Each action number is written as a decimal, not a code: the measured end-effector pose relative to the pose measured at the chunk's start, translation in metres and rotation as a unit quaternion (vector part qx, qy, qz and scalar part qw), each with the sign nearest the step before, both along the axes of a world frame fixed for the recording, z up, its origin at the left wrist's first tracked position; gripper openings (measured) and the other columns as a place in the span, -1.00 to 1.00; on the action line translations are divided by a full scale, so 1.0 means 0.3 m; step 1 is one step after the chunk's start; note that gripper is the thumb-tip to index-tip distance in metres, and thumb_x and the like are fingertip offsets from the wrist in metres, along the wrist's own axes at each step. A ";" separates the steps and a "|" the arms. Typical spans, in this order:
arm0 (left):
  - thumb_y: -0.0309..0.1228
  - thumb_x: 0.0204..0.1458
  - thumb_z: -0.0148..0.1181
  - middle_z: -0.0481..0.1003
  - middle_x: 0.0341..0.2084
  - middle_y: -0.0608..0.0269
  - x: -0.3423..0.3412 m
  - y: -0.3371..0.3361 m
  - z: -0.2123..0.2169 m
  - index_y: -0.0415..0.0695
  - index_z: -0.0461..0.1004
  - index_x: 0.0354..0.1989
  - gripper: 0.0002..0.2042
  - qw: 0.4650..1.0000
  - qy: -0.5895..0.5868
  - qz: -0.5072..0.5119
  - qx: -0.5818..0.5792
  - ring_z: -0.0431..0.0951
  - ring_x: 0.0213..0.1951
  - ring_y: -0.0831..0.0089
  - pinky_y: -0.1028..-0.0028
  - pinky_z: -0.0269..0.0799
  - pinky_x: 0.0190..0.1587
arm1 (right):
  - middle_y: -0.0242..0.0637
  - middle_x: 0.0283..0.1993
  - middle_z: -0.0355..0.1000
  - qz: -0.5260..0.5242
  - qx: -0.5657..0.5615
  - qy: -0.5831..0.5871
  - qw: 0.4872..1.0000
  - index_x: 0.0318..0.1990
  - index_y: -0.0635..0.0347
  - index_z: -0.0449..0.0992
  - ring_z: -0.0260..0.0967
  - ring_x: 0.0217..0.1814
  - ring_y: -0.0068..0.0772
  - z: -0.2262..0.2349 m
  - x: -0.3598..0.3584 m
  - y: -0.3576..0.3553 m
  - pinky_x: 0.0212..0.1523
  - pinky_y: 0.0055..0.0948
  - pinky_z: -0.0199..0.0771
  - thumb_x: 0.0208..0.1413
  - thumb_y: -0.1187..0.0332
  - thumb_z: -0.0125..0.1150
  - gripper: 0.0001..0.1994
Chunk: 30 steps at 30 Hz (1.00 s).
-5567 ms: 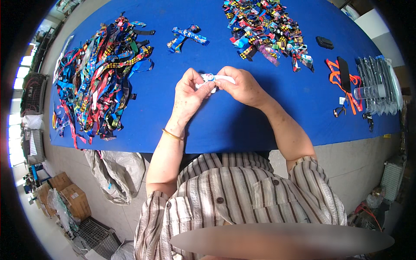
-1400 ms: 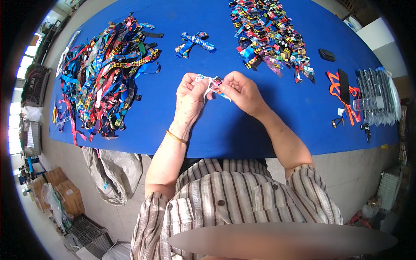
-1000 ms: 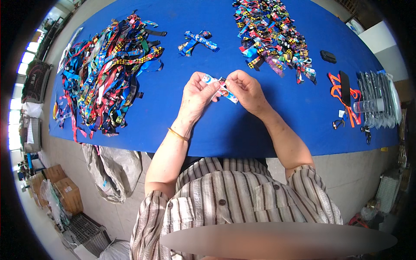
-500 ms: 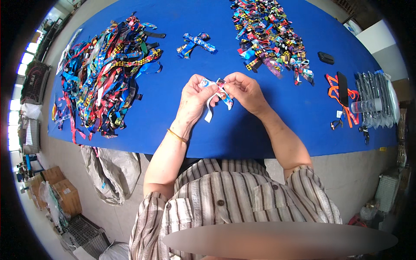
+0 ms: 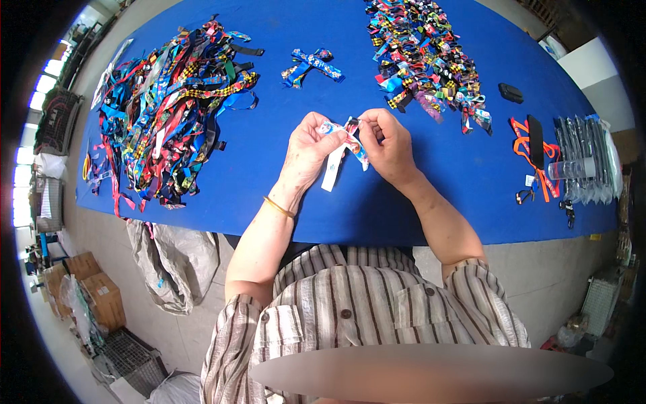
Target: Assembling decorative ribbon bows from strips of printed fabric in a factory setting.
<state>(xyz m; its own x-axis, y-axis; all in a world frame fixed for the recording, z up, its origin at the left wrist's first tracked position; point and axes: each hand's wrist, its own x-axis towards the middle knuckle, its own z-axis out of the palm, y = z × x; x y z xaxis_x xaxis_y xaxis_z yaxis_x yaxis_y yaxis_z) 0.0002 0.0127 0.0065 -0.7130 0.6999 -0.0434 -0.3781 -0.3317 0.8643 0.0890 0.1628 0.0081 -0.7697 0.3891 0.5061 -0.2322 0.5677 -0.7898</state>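
My left hand (image 5: 304, 153) is closed in a pinch on a short printed ribbon strap (image 5: 357, 149), white and blue with red figures. A plain white tail (image 5: 331, 172) hangs below its thumb. Close on the right, my right hand (image 5: 390, 149) pinches the strap's small dark upper end between thumb and curled forefinger. Both hands are held above the blue table (image 5: 323, 225). Beyond them lie a few folded blue printed straps (image 5: 313, 67), crossed over each other.
A large heap of multicoloured straps (image 5: 165, 121) covers the table's left. Rows of folded straps (image 5: 427, 64) lie at the far right. Further right are a black case (image 5: 511, 93), an orange lanyard (image 5: 521, 145), a dark phone-like slab (image 5: 535, 141) and clear plastic packets (image 5: 585, 145).
My right fingers have curled more and shifted along the strap's dark end. The white tail has swung round and shows more of its flat face. My left hand keeps its pinch.
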 end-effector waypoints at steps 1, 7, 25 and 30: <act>-0.59 0.07 0.25 0.56 -0.42 0.18 0.001 -0.003 0.003 -0.18 0.33 -0.27 -0.82 1.000 0.008 0.005 -0.009 0.55 -0.46 0.55 0.60 0.48 -0.39 | -0.25 -0.41 0.45 0.001 -0.009 -0.004 1.000 -0.26 0.27 0.43 0.41 -0.53 -0.46 -0.001 0.000 -0.002 -0.50 -0.46 0.43 0.13 0.50 0.17 -0.93; -0.60 0.08 0.24 0.57 -0.37 0.13 0.001 -0.012 0.018 -0.19 0.31 -0.27 -0.81 1.000 0.024 0.015 -0.010 0.58 -0.43 0.52 0.56 0.52 -0.36 | -0.36 -0.38 0.49 0.087 -0.137 -0.071 0.984 -0.23 0.26 0.45 0.43 -0.42 -0.65 0.008 0.002 0.030 -0.44 -0.60 0.40 0.18 0.44 0.15 -0.92; -0.39 0.28 -0.03 0.54 -0.23 -0.02 0.014 0.004 0.020 -0.18 0.27 -0.22 -0.88 0.999 0.001 -0.001 0.033 0.60 -0.36 0.39 0.50 0.54 -0.37 | -0.45 -0.39 0.47 0.099 -0.266 -0.085 0.955 -0.24 0.25 0.44 0.34 -0.38 -0.79 0.036 0.013 0.000 -0.38 -0.69 0.34 0.24 0.41 0.12 -0.91; -0.34 0.29 -0.02 0.55 -0.26 0.02 0.001 -0.003 0.003 -0.18 0.28 -0.20 -0.85 1.000 0.018 0.006 0.014 0.60 -0.37 0.39 0.48 0.56 -0.34 | -0.41 -0.36 0.48 0.104 -0.281 -0.060 0.952 -0.22 0.27 0.43 0.38 -0.34 -0.76 0.027 0.002 0.005 -0.32 -0.67 0.39 0.24 0.43 0.10 -0.91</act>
<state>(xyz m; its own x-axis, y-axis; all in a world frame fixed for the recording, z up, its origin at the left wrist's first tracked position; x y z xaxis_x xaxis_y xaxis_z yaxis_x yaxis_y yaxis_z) 0.0006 0.0117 0.0072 -0.7215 0.6925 0.0025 -0.3426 -0.3601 0.8677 0.0897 0.1643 0.0163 -0.8986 0.4062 0.1658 -0.1820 -0.0012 -0.9833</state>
